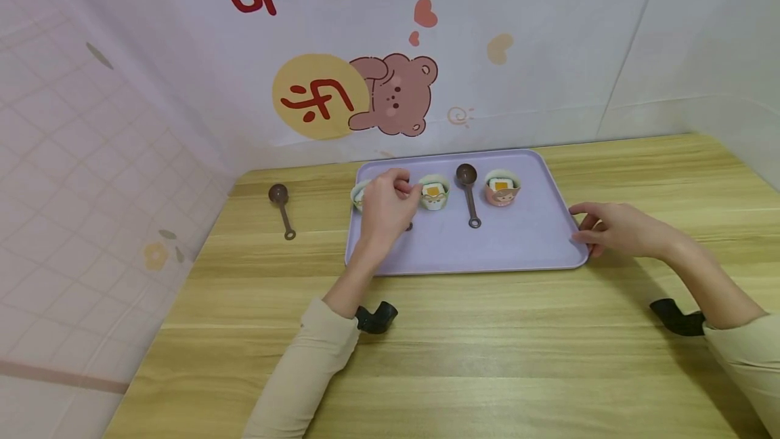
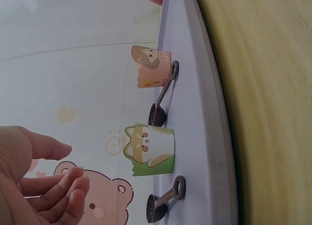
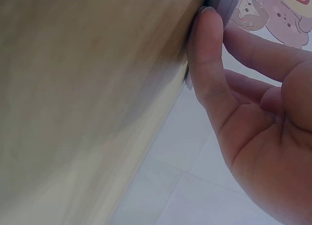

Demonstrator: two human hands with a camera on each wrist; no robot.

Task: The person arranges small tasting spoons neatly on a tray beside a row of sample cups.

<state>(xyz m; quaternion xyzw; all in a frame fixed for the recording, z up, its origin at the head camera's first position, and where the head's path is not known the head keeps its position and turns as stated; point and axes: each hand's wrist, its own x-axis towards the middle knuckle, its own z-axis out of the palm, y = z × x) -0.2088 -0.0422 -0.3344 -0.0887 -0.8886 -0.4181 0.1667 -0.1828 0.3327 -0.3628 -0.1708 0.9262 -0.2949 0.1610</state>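
Note:
A lilac tray lies on the table. Over its left part, my left hand hovers empty, thumb and loosely bent fingers apart. Right beside it stands a green paper cup with a puppy print, holding something white and orange. Another cup and a brown measuring spoon are partly hidden by this hand in the head view. Further right on the tray are a second measuring spoon and a pink cup with a similar filling. My right hand pinches the tray's right edge between thumb and fingers.
One more brown measuring spoon lies on the wooden table, left of the tray. Behind the table hangs a white backdrop printed with a bear and hearts. Black wrist mounts show at both sleeves.

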